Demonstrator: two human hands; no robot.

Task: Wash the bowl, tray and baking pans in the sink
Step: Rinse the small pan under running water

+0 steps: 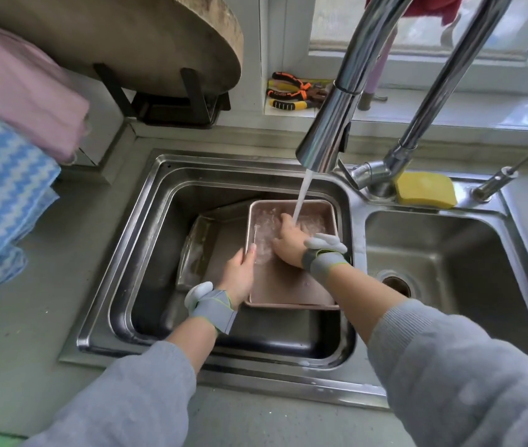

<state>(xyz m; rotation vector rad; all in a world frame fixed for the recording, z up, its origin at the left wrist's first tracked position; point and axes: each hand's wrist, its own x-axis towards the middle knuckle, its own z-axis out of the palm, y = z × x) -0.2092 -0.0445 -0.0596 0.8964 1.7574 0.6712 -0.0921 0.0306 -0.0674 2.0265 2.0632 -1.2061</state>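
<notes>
A square baking pan (288, 285) is lying in the left basin of the sink (146, 201), water (301, 198) running into it from the tap (330, 124) at twelve o'clock; the left hand (240, 275) is gripping its nine o'clock rim; the right hand (288, 243), fingers spread flat, is pressing inside it. A second pan (198, 246) is leaning at nine o'clock; a yellow sponge (424, 190) is sitting at two o'clock.

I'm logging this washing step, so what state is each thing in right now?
Faucet: running.
Baking pan: in left basin, under the stream, wet.
Left hand: grips the pan's left rim.
Right hand: pressed flat inside the pan.
Second pan: tilted beneath it.
Sponge: unused on sink ledge.
Right basin: holds no dishes.
</notes>
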